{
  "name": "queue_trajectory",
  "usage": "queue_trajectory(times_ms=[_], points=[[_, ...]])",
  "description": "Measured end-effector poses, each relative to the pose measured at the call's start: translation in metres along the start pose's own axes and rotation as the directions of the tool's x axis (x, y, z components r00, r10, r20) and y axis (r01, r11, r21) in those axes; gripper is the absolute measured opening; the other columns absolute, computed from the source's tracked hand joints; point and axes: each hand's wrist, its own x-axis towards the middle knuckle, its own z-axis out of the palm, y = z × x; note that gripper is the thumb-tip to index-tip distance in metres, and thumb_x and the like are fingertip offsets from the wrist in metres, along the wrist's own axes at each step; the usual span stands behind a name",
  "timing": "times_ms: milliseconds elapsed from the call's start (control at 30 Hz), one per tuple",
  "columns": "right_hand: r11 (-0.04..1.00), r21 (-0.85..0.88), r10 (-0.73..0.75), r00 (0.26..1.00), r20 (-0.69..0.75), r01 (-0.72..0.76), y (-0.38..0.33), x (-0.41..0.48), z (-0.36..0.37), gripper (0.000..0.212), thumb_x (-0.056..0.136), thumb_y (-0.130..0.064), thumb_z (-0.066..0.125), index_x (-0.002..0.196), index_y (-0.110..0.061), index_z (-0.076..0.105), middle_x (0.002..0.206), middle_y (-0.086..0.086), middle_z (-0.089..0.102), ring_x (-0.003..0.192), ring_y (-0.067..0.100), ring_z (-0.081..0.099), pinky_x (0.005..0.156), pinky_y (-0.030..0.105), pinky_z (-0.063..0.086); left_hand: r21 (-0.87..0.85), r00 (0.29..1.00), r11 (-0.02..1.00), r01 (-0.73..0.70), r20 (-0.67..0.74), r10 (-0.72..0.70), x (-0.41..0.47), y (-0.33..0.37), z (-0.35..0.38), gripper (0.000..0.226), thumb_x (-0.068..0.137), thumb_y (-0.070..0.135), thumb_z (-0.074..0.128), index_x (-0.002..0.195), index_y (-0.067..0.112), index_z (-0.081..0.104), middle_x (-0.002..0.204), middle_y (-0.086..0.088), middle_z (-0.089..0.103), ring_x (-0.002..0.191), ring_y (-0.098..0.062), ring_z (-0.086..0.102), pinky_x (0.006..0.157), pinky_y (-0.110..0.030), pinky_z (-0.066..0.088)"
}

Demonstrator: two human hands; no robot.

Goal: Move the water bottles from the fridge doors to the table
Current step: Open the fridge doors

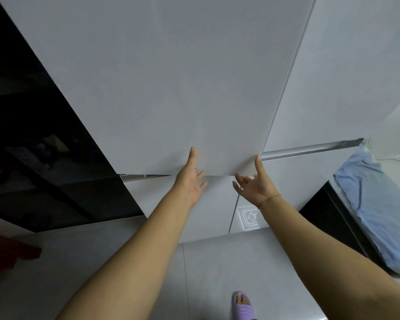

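Note:
A pale grey fridge fills the view, its doors closed. My left hand (192,179) reaches up to the bottom edge of the upper left door (162,88), index finger flat on the door face, other fingers loosely spread. My right hand (254,181) is at the same edge near the seam between the two upper doors, index finger pointing up against the door's corner, other fingers loosely curled. The upper right door (346,77) has a silver handle strip (310,150) along its bottom. No water bottles or table are in view.
Lower fridge doors (213,213) carry a square embossed badge (249,218). A dark opening (32,146) lies to the left. A light blue cloth (374,204) drapes over something at the right. Grey floor tiles and a foot in a purple slipper (243,306) are below.

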Motion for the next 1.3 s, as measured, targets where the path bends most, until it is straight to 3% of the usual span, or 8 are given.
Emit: queue_trajectory(times_ms=[167, 267, 500, 667, 867, 1000, 1167, 1300], points=[[0.979, 0.063, 0.195, 0.981, -0.002, -0.194, -0.003, -0.023, -0.022, 0.079, 0.078, -0.077, 0.038, 0.114, -0.010, 0.057, 0.113, 0.004, 0.061, 0.096, 0.017, 0.059, 0.090, 0.036, 0.044, 0.307, 0.978, 0.943, -0.126, -0.119, 0.169, -0.028, -0.017, 0.001, 0.094, 0.086, 0.063, 0.052, 0.154, 0.026, 0.000, 0.162, 0.004, 0.009, 0.148, -0.018, 0.017, 0.117, -0.040, 0.019], [0.958, -0.073, 0.275, 0.961, -0.027, -0.277, 0.003, -0.033, -0.028, 0.057, 0.080, -0.064, 0.055, 0.102, -0.012, 0.060, 0.096, -0.001, 0.064, 0.086, 0.015, 0.060, 0.084, 0.033, 0.046, 0.458, 0.912, 0.836, -0.303, -0.114, 0.393, -0.048, -0.029, 0.011, 0.096, 0.085, 0.055, 0.060, 0.153, 0.028, -0.002, 0.163, 0.006, -0.001, 0.149, -0.013, 0.007, 0.119, -0.037, 0.015], [0.920, -0.221, 0.338, 0.941, 0.035, -0.322, 0.039, -0.079, -0.051, 0.060, 0.082, -0.068, 0.047, 0.106, -0.015, 0.062, 0.105, 0.000, 0.065, 0.108, 0.016, 0.055, 0.097, 0.036, 0.041, 0.692, 0.697, 0.512, -0.509, -0.018, 0.717, -0.102, -0.062, 0.054, 0.114, 0.070, 0.064, 0.067, 0.153, 0.031, -0.004, 0.163, 0.002, -0.008, 0.149, -0.011, -0.005, 0.116, -0.036, 0.007], [0.847, -0.372, 0.429, 0.902, 0.056, -0.380, 0.067, -0.114, -0.069, 0.066, 0.077, -0.064, 0.059, 0.119, -0.013, 0.054, 0.118, 0.006, 0.062, 0.115, 0.021, 0.055, 0.102, 0.039, 0.042, 0.688, 0.595, 0.545, -0.480, -0.201, 0.778, -0.134, -0.079, 0.072, 0.121, 0.069, 0.055, 0.076, 0.153, 0.022, -0.005, 0.163, 0.001, -0.005, 0.150, -0.017, -0.002, 0.121, -0.044, 0.009], [0.726, -0.685, 0.128, 0.970, 0.207, 0.050, 0.051, -0.135, -0.069, 0.092, 0.073, -0.034, 0.074, 0.148, -0.020, 0.022, 0.148, 0.006, 0.037, 0.133, 0.023, 0.037, 0.112, 0.044, 0.025, 0.662, 0.573, 0.579, -0.477, -0.265, 0.776, -0.173, -0.093, 0.025, 0.110, 0.066, 0.062, 0.072, 0.152, 0.035, 0.009, 0.161, 0.011, 0.014, 0.147, -0.016, 0.018, 0.116, -0.049, 0.029], [0.635, -0.733, 0.120, 0.906, 0.406, 0.245, 0.050, -0.156, -0.028, 0.067, 0.061, -0.021, 0.057, 0.128, -0.019, 0.051, 0.128, 0.007, 0.059, 0.115, 0.021, 0.051, 0.099, 0.038, 0.036, 0.641, 0.555, 0.572, -0.512, -0.261, 0.790, -0.201, -0.098, -0.005, 0.093, 0.073, 0.042, 0.077, 0.150, 0.031, 0.026, 0.154, 0.008, 0.034, 0.139, -0.013, 0.035, 0.111, -0.038, 0.036], [0.555, -0.752, 0.103, 0.867, 0.487, 0.356, 0.095, -0.187, -0.014, 0.062, 0.077, -0.007, 0.063, 0.133, -0.018, 0.036, 0.121, 0.001, 0.056, 0.109, 0.013, 0.054, 0.092, 0.027, 0.045, 0.644, 0.546, 0.572, -0.508, -0.273, 0.792, -0.230, -0.103, -0.049, 0.084, 0.069, 0.059, 0.073, 0.141, 0.028, 0.044, 0.140, 0.006, 0.053, 0.127, -0.012, 0.051, 0.103, -0.032, 0.045], [0.547, -0.729, 0.160, 0.803, 0.574, 0.412, 0.128, -0.219, -0.004, 0.056, 0.086, 0.003, 0.058, 0.124, -0.026, 0.029, 0.112, -0.016, 0.049, 0.105, -0.002, 0.050, 0.077, 0.002, 0.043, 0.597, 0.526, 0.613, -0.517, -0.344, 0.778, -0.258, -0.105, -0.084, 0.063, 0.070, 0.049, 0.070, 0.125, 0.021, 0.060, 0.110, 0.018, 0.067, 0.106, 0.001, 0.063, 0.087, -0.013, 0.050]])
